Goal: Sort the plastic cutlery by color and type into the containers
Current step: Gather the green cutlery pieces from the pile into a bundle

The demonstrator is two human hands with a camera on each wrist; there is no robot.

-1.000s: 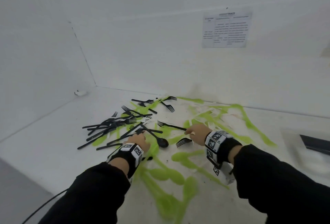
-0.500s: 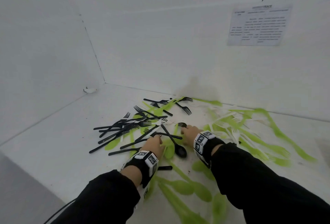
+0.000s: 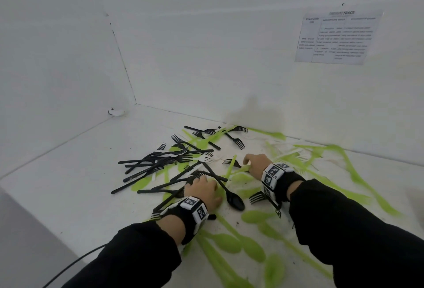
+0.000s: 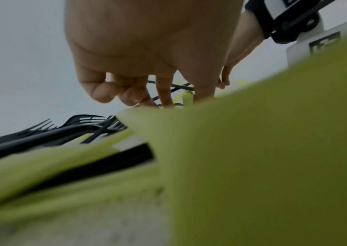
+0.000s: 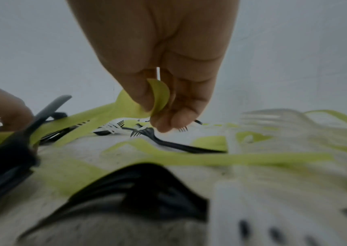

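The white counter (image 3: pixel 68 173) runs back into a corner between two white walls, and on the wall behind its right part hangs a printed sheet (image 3: pixel 337 37) whose text is too blurred to read. Most of the counter's middle and right, from the back edge to the near edge, is covered by a scatter of green cutlery (image 3: pixel 358 182) — spoons and long handles, with some white forks (image 3: pixel 207 158) mixed in. Left of that, toward the back corner, lies a heap of black forks (image 3: pixel 156 161) crossing one another, some resting on green pieces.

Both black sleeves reach in from the near edge, each wrist carrying a band with black-and-white markers. The right hand (image 3: pixel 255 161) is down on the pile at the counter's middle, and the right wrist view shows its thumb and fingers curled in a pinch on the bowl of a green spoon (image 5: pixel 159 96), whose handle slants down to the left across other pieces. The left hand (image 3: pixel 203 190) sits just left of it, knuckles up, fingers (image 4: pixel 130 94) bent down into the crossed black handles — whether they actually grip one, I cannot tell. A black spoon (image 3: pixel 234 200) lies between the two hands, bowl toward the near edge, and a single black fork (image 3: pixel 257 197) lies under the right wrist.
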